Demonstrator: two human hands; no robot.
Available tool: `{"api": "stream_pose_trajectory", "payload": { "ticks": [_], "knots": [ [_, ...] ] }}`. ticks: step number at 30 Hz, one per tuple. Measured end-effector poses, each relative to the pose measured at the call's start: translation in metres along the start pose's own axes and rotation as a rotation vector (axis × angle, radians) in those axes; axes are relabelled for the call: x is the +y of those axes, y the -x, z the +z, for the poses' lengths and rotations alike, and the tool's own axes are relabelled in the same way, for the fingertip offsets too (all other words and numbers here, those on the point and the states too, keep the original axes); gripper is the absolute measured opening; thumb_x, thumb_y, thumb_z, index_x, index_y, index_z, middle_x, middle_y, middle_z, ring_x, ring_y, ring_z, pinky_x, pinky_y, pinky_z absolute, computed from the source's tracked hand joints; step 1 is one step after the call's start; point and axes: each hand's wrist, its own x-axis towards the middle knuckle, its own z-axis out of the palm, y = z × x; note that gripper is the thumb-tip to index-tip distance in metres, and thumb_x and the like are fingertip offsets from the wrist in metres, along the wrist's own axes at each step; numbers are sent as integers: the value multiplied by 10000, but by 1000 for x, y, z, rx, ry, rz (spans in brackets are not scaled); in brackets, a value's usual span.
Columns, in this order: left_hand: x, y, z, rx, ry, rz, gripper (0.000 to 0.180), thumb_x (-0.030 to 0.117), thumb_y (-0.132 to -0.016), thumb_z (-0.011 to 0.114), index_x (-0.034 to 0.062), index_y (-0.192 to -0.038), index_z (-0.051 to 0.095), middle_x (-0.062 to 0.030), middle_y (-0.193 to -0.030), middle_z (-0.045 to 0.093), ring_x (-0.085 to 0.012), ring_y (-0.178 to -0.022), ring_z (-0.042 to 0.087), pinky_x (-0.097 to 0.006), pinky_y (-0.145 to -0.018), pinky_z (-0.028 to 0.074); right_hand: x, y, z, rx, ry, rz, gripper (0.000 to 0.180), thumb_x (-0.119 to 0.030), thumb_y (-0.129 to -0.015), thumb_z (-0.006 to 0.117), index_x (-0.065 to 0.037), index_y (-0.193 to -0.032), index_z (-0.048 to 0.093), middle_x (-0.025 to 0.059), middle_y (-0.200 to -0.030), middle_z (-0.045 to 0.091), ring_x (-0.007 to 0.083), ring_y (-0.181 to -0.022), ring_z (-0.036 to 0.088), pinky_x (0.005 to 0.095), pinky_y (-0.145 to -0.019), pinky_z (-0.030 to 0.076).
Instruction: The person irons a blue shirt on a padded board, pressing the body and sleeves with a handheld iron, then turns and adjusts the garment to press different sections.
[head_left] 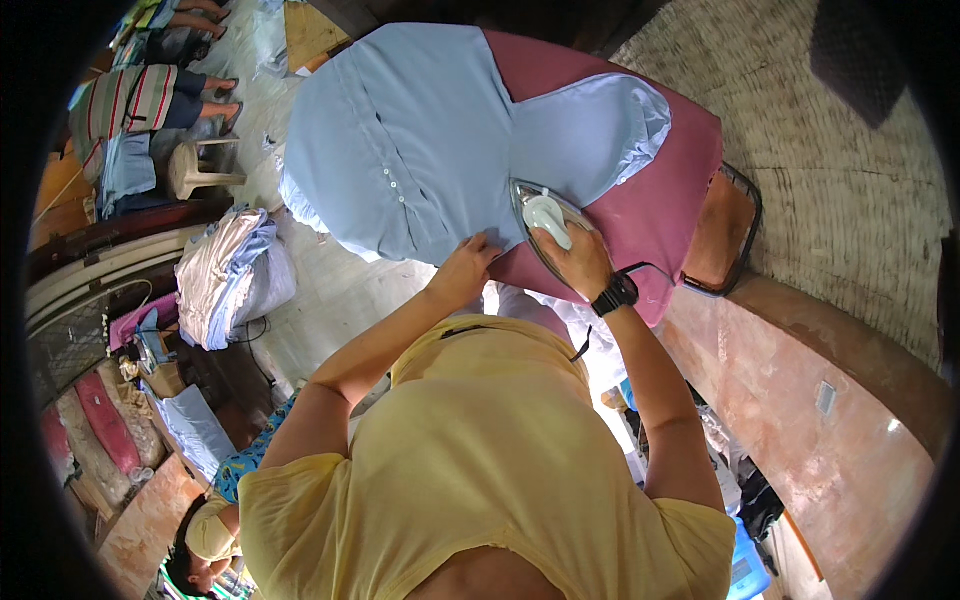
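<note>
A light-blue button-up shirt (430,130) lies spread over a board with a dark pink cover (645,235), its sleeve stretching toward the right. My right hand (580,262) is wrapped round the handle of a clothes iron (546,214), whose tip points away from me at the shirt's near right part. At the near edge of the shirt, my left hand (466,272) has its fingers closed on the fabric, left of the iron. The thumb is hard to make out. A dark cord runs from the iron past my right wrist.
A metal-framed rest (740,225) juts from the board's right end. Left of the board is a pile of folded clothes (225,275); beyond it stands a beige plastic stool (195,170). Other people are at far left and lower left. A low wall (800,380) runs along the right.
</note>
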Motion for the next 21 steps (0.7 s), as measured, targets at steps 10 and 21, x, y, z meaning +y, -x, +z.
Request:
{"api": "stream_pose_trajectory", "payload": {
  "ticks": [10,21],
  "knots": [
    [-14,-7,15,84,-70,-14,445,-54,-699,609,38,-1130,673,-183,-1100,571,-379,-1063,581,-437,-939,487,-17,-36,17,108,-54,-61,554,-518,-881,619,31,-904,689,279,-824,661,460,-789,642,518,-677,503],
    [-14,-8,-5,-34,141,-66,382,-19,-738,662,47,-1114,665,-181,-1058,587,-382,-941,610,-449,-865,507,-7,-128,1,536,-184,273,623,-494,-966,509,89,-1179,558,327,-1090,636,474,-1063,600,491,-899,474]
  ]
}}
